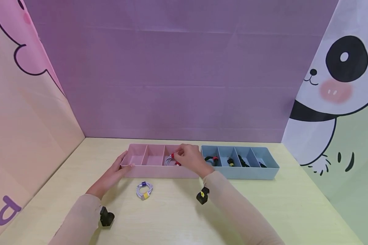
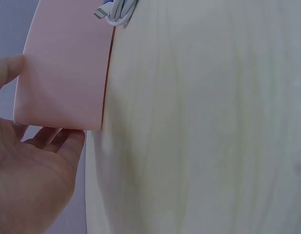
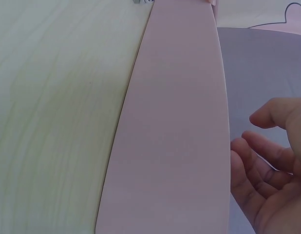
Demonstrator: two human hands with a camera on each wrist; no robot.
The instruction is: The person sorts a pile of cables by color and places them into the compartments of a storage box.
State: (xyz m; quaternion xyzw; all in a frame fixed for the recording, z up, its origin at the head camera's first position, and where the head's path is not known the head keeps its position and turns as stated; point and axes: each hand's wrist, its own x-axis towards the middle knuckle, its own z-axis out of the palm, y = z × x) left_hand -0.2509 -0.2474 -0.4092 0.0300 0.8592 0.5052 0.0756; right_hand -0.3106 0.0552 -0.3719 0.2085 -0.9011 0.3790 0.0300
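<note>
My left hand point(image 1: 118, 167) grips the left end of a pink divided box point(image 1: 159, 172), the thumb on its front edge and the fingers around the end wall. Over the box's right part is my right hand point(image 1: 191, 158). In the right wrist view its thumb and fingers stand apart with nothing visible between them. A white cable point(image 1: 168, 160) with red ties lies in the compartment beside that hand, which partly hides it. On the table in front of the box lies a coiled white charging cable point(image 1: 144, 190) with a blue tie and a yellow part.
A blue divided box point(image 1: 248, 173) stands against the pink box's right end. Its compartments hold a black cable with a red tie point(image 1: 214, 160), a black cable with yellow point(image 1: 230, 161) and other dark cables point(image 1: 243, 161). A purple backdrop point(image 1: 184, 75) rises behind the table.
</note>
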